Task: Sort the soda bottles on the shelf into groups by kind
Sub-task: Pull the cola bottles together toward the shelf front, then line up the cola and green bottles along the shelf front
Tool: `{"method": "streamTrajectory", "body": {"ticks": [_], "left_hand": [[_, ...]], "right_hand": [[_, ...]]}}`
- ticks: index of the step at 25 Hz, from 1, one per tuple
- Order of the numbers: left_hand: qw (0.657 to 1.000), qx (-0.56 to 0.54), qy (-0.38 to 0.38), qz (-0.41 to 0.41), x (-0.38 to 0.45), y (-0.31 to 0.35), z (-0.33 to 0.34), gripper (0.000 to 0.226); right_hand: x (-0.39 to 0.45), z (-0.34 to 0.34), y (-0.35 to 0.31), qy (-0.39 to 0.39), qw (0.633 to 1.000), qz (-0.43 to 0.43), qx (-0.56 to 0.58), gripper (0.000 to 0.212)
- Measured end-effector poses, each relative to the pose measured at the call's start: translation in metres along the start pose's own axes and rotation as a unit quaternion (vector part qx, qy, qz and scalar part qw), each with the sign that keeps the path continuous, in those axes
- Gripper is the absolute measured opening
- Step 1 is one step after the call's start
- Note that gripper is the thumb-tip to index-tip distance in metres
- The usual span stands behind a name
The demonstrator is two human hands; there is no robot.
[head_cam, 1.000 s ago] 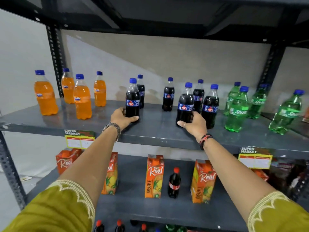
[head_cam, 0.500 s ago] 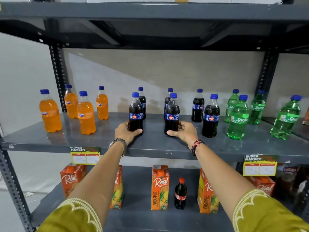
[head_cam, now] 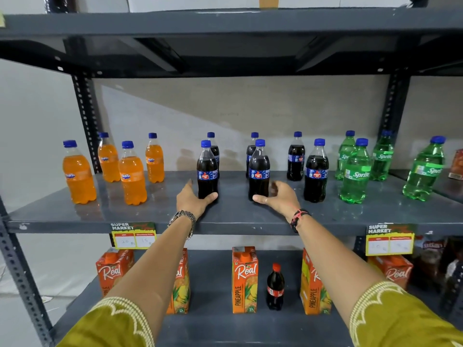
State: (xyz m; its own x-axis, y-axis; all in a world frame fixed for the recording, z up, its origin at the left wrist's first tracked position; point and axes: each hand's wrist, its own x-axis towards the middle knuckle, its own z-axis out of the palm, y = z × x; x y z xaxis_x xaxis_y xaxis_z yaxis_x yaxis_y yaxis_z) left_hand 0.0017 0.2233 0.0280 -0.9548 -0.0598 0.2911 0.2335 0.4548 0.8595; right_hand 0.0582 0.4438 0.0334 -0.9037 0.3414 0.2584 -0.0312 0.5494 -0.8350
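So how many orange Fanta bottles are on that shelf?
4, all at the shelf's left end: front-left, back-left, front-middle, back-right. None appear hidden.

Single view only, head-worn wide-angle, nothing to share with another. Faces the shelf (head_cam: 238,216) square-on, looking forward and slightly down. Eye level sits a little above the middle board, so its top surface shows and the underside of the upper board (head_cam: 225,23) too. Near: arm's reach from the front edge, both forearms entering from the bottom corners, left hand (head_cam: 191,200) and right hand (head_cam: 278,197) landing near the front edge at centre frame. Lower board (head_cam: 218,329) seen steeply from above. Left upright (head_cam: 86,121) and right upright (head_cam: 395,108) both in frame, bowed by lens distortion. Far right end of the middle board cut off by the frame edge.
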Motion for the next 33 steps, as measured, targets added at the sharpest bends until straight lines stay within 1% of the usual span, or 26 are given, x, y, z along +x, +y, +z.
{"method": "streamTrajectory", "body": {"ticks": [1, 2, 4, 6, 7, 9, 11, 13, 15, 16, 18, 19, 21, 22, 23, 24, 27, 29, 33], "left_hand": [[0.999, -0.016, 0.032, 0.003, -0.003, -0.002, 0.000, 0.080], [0.997, -0.040, 0.071, 0.016, -0.010, -0.003, 0.001, 0.072], [0.984, -0.091, 0.140, 0.060, -0.027, -0.004, 0.002, 0.045], [0.974, -0.113, 0.171, 0.097, -0.044, 0.002, 0.005, 0.023], [0.971, -0.117, 0.179, 0.107, -0.051, 0.006, 0.007, 0.018], [0.969, -0.129, 0.175, 0.117, -0.062, 0.016, 0.016, 0.014], [0.970, -0.135, 0.151, 0.135, -0.076, 0.029, 0.036, 0.012], [0.972, -0.122, 0.115, 0.166, -0.094, 0.042, 0.063, 0.015], [0.971, -0.092, 0.074, 0.209, -0.110, 0.062, 0.094, 0.016], [0.968, -0.061, 0.051, 0.238, -0.113, 0.073, 0.110, 0.016], [0.962, 0.002, -0.005, 0.272, -0.114, 0.098, 0.147, 0.019], [0.967, 0.011, -0.029, 0.254, -0.112, 0.110, 0.163, 0.030], [0.985, -0.013, -0.064, 0.158, -0.105, 0.128, 0.191, 0.062], [0.991, -0.015, -0.068, 0.115, -0.101, 0.132, 0.199, 0.074], [0.993, -0.006, -0.071, 0.090, -0.095, 0.134, 0.203, 0.080], [0.994, 0.000, -0.082, 0.073, -0.090, 0.135, 0.207, 0.080], [0.993, -0.024, -0.107, 0.043, -0.080, 0.136, 0.209, 0.062], [0.994, -0.038, -0.098, 0.033, -0.076, 0.131, 0.211, 0.060], [0.994, -0.036, -0.087, 0.048, -0.075, 0.127, 0.213, 0.058]], "right_hand": [[-0.004, -0.001, 0.001, 0.009, 1.000, 0.005, 0.008, 0.086], [-0.010, -0.005, 0.003, 0.024, 0.999, -0.002, 0.033, 0.086], [-0.026, -0.016, 0.009, 0.091, 0.990, -0.048, 0.101, 0.072], [-0.043, -0.035, 0.021, 0.192, 0.967, -0.101, 0.133, 0.052], [-0.050, -0.047, 0.030, 0.238, 0.953, -0.129, 0.138, 0.044], [-0.056, -0.078, 0.050, 0.300, 0.929, -0.165, 0.142, 0.035], [-0.057, -0.114, 0.072, 0.337, 0.917, -0.169, 0.134, 0.032], [-0.055, -0.146, 0.089, 0.352, 0.914, -0.165, 0.112, 0.034], [-0.049, -0.172, 0.100, 0.336, 0.926, -0.159, 0.072, 0.041], [-0.041, -0.181, 0.103, 0.317, 0.936, -0.145, 0.049, 0.047], [-0.025, -0.197, 0.107, 0.249, 0.963, -0.098, 0.001, 0.061], [-0.016, -0.200, 0.109, 0.197, 0.978, -0.072, -0.019, 0.068], [-0.006, -0.202, 0.113, 0.091, 0.995, -0.036, -0.033, 0.072], [-0.002, -0.200, 0.114, 0.056, 0.997, -0.027, -0.034, 0.070], [0.001, -0.199, 0.116, 0.038, 0.998, -0.026, -0.035, 0.068], [0.004, -0.199, 0.117, 0.028, 0.999, -0.024, -0.036, 0.067], [0.011, -0.208, 0.120, 0.009, 0.999, -0.025, -0.032, 0.066], [0.010, -0.217, 0.125, 0.022, 0.999, -0.027, -0.022, 0.062], [0.009, -0.238, 0.140, 0.067, 0.997, -0.020, -0.035, 0.049]]}}
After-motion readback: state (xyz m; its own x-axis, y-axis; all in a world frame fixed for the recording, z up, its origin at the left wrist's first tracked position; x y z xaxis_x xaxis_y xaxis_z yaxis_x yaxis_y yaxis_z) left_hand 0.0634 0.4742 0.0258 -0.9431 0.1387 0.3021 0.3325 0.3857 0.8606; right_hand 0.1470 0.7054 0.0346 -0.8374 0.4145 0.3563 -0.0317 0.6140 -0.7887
